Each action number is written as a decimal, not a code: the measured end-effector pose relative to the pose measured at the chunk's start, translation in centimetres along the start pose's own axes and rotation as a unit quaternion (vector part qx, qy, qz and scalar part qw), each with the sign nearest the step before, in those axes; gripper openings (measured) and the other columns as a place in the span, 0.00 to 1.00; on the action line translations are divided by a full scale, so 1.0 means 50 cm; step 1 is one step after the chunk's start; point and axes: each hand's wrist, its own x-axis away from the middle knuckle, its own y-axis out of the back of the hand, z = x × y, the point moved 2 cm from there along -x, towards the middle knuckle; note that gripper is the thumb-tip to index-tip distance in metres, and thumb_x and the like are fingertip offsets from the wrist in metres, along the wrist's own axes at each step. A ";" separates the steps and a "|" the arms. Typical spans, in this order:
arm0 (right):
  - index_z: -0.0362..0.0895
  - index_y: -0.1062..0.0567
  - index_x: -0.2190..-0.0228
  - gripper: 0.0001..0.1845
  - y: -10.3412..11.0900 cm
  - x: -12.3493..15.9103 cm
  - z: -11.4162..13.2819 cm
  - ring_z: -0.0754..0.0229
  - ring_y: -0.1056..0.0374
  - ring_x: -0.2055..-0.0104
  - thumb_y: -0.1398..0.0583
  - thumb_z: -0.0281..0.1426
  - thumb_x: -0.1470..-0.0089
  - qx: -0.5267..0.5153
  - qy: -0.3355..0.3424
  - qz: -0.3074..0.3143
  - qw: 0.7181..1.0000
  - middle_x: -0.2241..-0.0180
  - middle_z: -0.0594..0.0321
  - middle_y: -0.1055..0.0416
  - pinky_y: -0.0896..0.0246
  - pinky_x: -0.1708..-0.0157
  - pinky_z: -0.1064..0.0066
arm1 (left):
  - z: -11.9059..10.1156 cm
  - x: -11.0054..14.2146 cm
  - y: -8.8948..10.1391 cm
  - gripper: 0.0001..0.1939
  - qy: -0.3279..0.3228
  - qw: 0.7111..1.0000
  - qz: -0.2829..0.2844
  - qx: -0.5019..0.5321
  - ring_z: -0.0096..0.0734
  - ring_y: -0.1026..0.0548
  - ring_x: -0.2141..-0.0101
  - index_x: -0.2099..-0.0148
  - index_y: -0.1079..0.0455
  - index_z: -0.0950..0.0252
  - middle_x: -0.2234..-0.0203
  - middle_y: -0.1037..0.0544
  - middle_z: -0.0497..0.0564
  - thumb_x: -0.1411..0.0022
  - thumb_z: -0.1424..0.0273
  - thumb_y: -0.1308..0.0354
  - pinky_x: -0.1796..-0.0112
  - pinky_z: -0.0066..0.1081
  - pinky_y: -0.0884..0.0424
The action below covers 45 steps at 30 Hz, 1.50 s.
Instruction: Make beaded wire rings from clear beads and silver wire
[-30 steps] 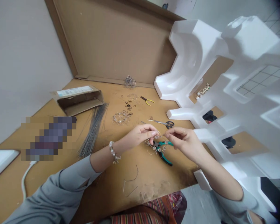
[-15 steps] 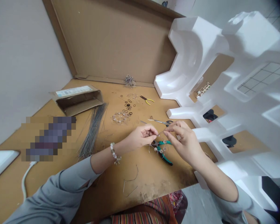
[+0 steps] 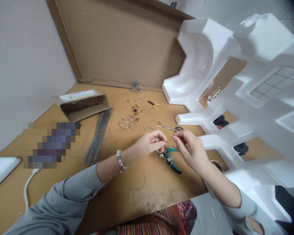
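Note:
My left hand (image 3: pixel 154 143) is closed in a pinch on a ring of thin wire strung with clear beads (image 3: pixel 169 159), which hangs below its fingertips. Thumb and forefinger of my right hand (image 3: pixel 192 148) pinch a fine wire end that runs across to the left fingertips. Under the beaded wire ring lie pliers with green handles (image 3: pixel 175 168), partly covered by it and by my hands. Just beyond my hands rests a pair of scissors (image 3: pixel 170 128) with dark handles, blades pointing left. The exact wire twist between the fingertips is too small to make out.
A bundle of straight wires (image 3: pixel 96 140) lies left, beside an open cardboard box (image 3: pixel 84 106). Farther back are black rings (image 3: pixel 135 112), another beaded wire ring (image 3: pixel 126 123), yellow-handled pliers (image 3: pixel 155 105) and a wire-and-bead heap (image 3: pixel 136 85). White foam packing (image 3: pixel 193 71) borders the right.
My right hand has turned slightly, its fingers drawing the wire end a little up and right. The hanging beaded wire ring has swung slightly. My left hand stays nearly in place.

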 end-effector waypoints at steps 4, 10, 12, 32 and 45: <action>0.45 0.33 0.70 0.08 -0.007 0.001 0.003 0.65 0.38 0.75 0.49 0.33 0.42 -0.009 -0.012 -0.013 1.000 0.73 0.61 0.32 0.45 0.73 0.72 | 0.009 0.000 -0.002 0.05 -0.009 1.000 -0.001 0.011 0.19 0.32 0.78 0.65 0.41 0.65 0.77 0.30 0.44 0.44 0.72 0.47 0.71 0.27 0.36; 0.45 0.33 0.70 0.08 -0.009 -0.003 0.003 0.64 0.37 0.74 0.49 0.34 0.43 -0.018 -0.034 0.004 0.999 0.73 0.61 0.32 0.44 0.73 0.71 | 0.012 0.000 -0.005 0.06 0.007 1.000 -0.003 0.024 0.17 0.37 0.80 0.64 0.41 0.65 0.76 0.30 0.44 0.44 0.71 0.46 0.74 0.25 0.39; 0.45 0.33 0.70 0.08 -0.009 -0.002 0.002 0.63 0.37 0.73 0.49 0.34 0.42 -0.025 -0.041 -0.002 0.999 0.73 0.61 0.32 0.44 0.72 0.71 | 0.010 0.000 -0.005 0.07 0.008 1.000 0.002 0.028 0.17 0.36 0.79 0.64 0.41 0.66 0.75 0.30 0.45 0.43 0.70 0.46 0.73 0.25 0.39; 0.43 0.34 0.50 0.28 -0.077 0.126 -0.118 0.48 0.38 0.50 0.43 0.40 0.52 0.132 -0.078 0.198 0.968 0.52 0.50 0.33 0.44 0.52 0.56 | 0.010 -0.005 0.002 0.06 0.047 0.998 -0.032 -0.032 0.16 0.37 0.83 0.65 0.39 0.67 0.78 0.32 0.42 0.45 0.71 0.46 0.76 0.24 0.38; 0.39 0.33 0.54 0.26 -0.132 0.109 -0.109 0.49 0.37 0.59 0.45 0.35 0.56 0.291 -0.061 0.236 0.925 0.61 0.49 0.32 0.45 0.61 0.62 | -0.007 0.002 0.003 0.03 0.047 0.995 -0.052 -0.074 0.16 0.36 0.84 0.66 0.39 0.66 0.81 0.35 0.40 0.44 0.73 0.47 0.78 0.21 0.37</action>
